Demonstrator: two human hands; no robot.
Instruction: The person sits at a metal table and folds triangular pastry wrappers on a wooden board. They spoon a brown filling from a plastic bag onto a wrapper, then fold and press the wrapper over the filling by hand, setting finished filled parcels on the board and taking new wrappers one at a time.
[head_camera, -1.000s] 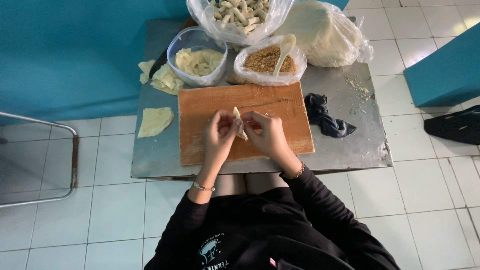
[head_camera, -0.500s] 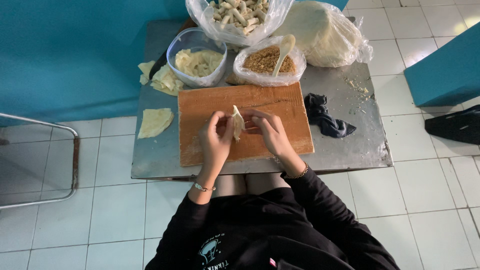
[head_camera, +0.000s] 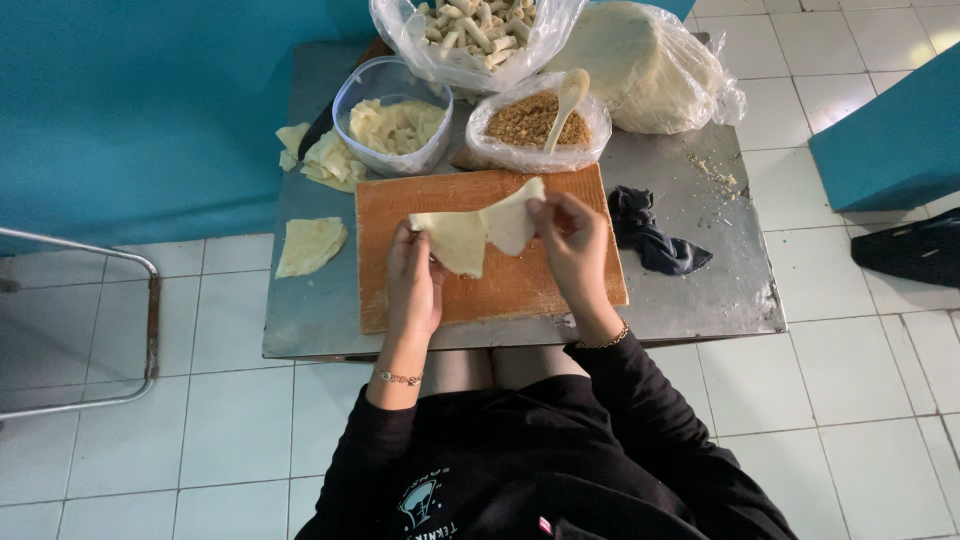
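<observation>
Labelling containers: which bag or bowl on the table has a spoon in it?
The bag of brown crumbly filling, right of the clear bowl; a pale spoon stands in it.

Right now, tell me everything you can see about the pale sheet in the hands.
The sheet is thin, pale cream and soft, like dough or a wrapper. It is one limp, uneven piece, partly opened, with one flap lifted up to the right. It hangs just above the board. The left hand pinches its lower left edge and the right hand pinches its upper right flap. Whether it touches the board cannot be told.
</observation>
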